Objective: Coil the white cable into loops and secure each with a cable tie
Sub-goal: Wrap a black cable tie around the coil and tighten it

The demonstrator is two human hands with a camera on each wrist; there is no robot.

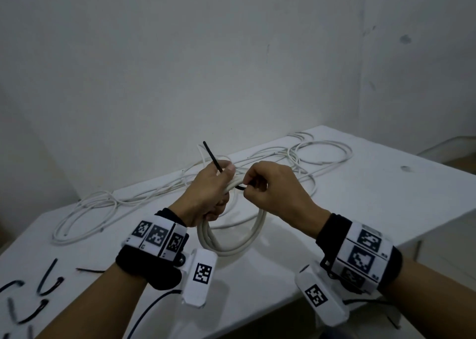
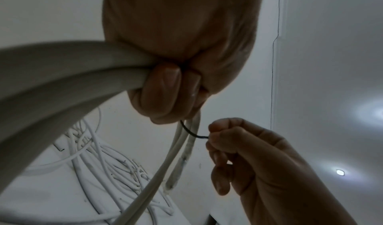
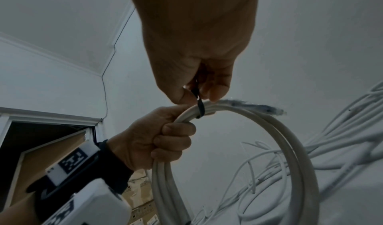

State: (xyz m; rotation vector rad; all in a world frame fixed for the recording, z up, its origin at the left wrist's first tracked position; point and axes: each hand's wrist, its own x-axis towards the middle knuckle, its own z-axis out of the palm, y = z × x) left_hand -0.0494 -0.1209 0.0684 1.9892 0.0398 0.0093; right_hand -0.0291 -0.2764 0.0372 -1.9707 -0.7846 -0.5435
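Note:
A coil of white cable (image 1: 233, 238) hangs above the table, gripped at its top by my left hand (image 1: 211, 191). A black cable tie (image 1: 213, 158) wraps under the bundle; one end sticks up past my left thumb. My right hand (image 1: 268, 186) pinches the tie's other end just right of the bundle. In the right wrist view the black cable tie (image 3: 200, 108) crosses the white coil (image 3: 279, 138) beside my left hand (image 3: 157, 140). The left wrist view has the tie (image 2: 191, 132) curving from the cable (image 2: 62, 81) to my right hand (image 2: 248, 154).
More loose white cable (image 1: 309, 155) lies tangled across the back of the white table (image 1: 373, 210). Several black cable ties (image 1: 49, 279) lie at the table's front left. A wall stands close behind the table.

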